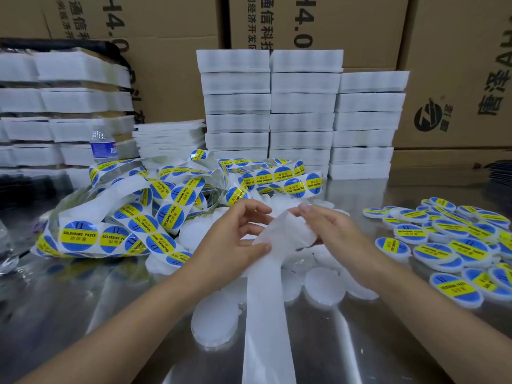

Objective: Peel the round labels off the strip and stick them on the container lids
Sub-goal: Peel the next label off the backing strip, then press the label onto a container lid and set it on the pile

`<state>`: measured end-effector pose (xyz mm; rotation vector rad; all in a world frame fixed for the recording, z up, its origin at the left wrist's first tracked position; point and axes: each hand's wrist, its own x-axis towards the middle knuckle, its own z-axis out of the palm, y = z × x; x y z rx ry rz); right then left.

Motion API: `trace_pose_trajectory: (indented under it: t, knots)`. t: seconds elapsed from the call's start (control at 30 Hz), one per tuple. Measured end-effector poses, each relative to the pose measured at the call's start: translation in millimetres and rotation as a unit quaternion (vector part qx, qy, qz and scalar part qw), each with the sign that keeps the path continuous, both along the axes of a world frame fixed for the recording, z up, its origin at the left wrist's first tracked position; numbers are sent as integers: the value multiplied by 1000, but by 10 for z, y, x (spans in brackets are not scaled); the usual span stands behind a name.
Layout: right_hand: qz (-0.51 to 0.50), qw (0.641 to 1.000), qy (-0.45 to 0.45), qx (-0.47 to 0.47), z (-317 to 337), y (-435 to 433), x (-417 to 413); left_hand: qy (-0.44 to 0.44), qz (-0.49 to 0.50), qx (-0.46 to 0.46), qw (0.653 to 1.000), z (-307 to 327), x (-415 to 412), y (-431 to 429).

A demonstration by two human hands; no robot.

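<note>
A long strip of round blue-and-yellow labels lies tangled across the middle of the steel table. Its bare white backing runs from between my hands down to the near edge. My left hand pinches the backing at its left side. My right hand holds a white lid and the backing's upper end; the lid's face is hidden behind the backing. Plain white lids lie heaped under and in front of my hands. Labelled lids are spread out on the right.
Stacks of white foam trays stand behind the strip, with more wrapped stacks at the left. A water bottle stands at the left rear. Cardboard boxes close off the back. Crumpled clear plastic lies at the far left.
</note>
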<state>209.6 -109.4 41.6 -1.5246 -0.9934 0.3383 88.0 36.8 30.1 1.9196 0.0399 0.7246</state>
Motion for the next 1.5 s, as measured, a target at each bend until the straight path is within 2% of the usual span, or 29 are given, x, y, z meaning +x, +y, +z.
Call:
trace_pose_trajectory:
  t: [0.2, 0.33, 0.5, 0.7, 0.83, 1.07, 1.3, 1.5]
  knots:
    - [107, 994, 14, 12, -19, -28, -28, -9, -26, 0, 1000, 15, -17, -47]
    - [122, 993, -7, -1, -10, -52, -33, -25, -22, -33, 999, 52, -34, -78]
    - [85, 995, -60, 10, -15, -52, -76, -13, -36, -44, 998, 65, -55, -92]
    - [39, 995, -79, 44, -21, -38, -82, 6, -67, -30, 997, 43, -65, -57]
    - [44, 995, -75, 49, -30, -35, -82, 18, -39, -13, 999, 32, -49, -57]
    - [35, 996, -5, 84, 27, -59, -87, 27, -4, -5, 1000, 18, -10, 2]
    - [-35, 996, -51, 69, 89, -92, -79, 15, -6, 2, 1000, 22, -8, 25]
    - [-60, 995, -40, 62, 135, -105, -61, 16, -11, 52, 998, 8, -12, 23]
